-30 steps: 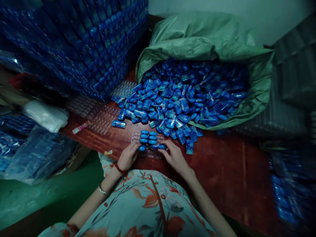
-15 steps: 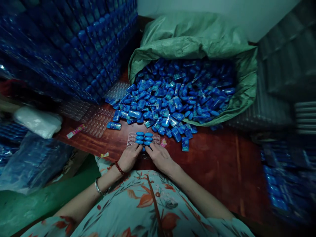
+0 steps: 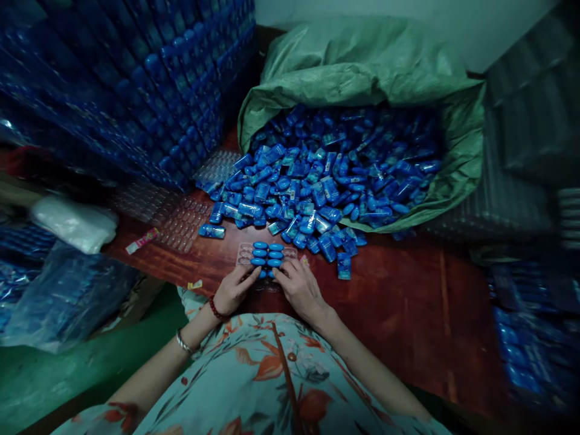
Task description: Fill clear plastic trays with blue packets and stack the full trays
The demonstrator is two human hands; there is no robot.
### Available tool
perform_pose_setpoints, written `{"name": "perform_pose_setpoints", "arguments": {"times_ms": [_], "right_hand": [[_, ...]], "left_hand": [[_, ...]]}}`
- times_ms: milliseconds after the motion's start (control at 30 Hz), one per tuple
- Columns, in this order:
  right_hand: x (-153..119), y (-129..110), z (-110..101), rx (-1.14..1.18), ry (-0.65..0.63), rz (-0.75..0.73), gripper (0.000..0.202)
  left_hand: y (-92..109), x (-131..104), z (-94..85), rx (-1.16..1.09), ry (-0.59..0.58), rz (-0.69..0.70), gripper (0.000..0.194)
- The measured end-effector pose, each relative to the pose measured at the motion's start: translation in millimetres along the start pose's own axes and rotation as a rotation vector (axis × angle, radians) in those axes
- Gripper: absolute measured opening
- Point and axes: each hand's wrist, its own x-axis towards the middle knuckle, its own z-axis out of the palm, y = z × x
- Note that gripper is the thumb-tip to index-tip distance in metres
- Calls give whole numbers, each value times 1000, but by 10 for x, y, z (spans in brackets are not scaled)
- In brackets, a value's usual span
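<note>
A clear plastic tray (image 3: 245,248) with oval hollows lies on the table in front of my body. Two columns of glossy blue oval cases (image 3: 260,254) fill its middle; the hollows at both sides show clear plastic. My left hand (image 3: 233,289) curls over the near left part of the tray, its fingertips closed on a blue case in the left column. Opposite it, my right hand (image 3: 301,290) has its fingers bent onto a blue case in the right column. The fingers partly cover these near cases and the tray's near edge.
A green sack (image 3: 362,78) spills a heap of blue packs (image 3: 299,193) onto the reddish table (image 3: 385,302). Tall blue stacks (image 3: 181,90) stand at left, beside more clear trays (image 3: 185,223). A white plastic bag (image 3: 75,223) lies far left; grey stacks (image 3: 521,121) rise at right.
Both hands stay at the tray's near part, with the fingers slightly farther apart and more of the near blue cases showing. The whole view has shifted a little.
</note>
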Motion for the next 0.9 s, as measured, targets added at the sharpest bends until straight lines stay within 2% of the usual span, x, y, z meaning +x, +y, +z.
{"name": "perform_pose_setpoints", "arguments": {"times_ms": [133,267,367,433,500,533,600,667,767,833,900], "right_hand": [[66,-18,-23,-35,-28,-46,24],[63,-4,-21,-40,-14,-65,25],[-68,46,-8,61,72,9,27],[-210,134,-10,148,188,166,28],[-368,286,-27,204,334,411,29],[-444,384,-40,208,395,547,30],[-575,604,-67,161,455,801,39],[-665,811,-84,83,405,961,51],[-728,993,-80,79,236,976,54],[-750,1006,-75,130,138,923,49],[-778,961,-87,159,51,894,45]], "left_hand": [[-28,96,-30,-94,-48,-3,42],[-14,123,-87,46,-97,45,37],[-75,96,-168,122,-25,1,33],[-214,96,-244,139,115,-183,34],[-418,129,-318,190,263,-438,35],[-525,157,-344,237,301,-549,37],[-695,223,-357,359,260,-683,38],[-753,274,-313,473,113,-711,35],[-642,258,-177,486,-50,-639,31],[-511,172,-84,382,-56,-550,30],[-390,49,-22,230,-11,-480,29]]}}
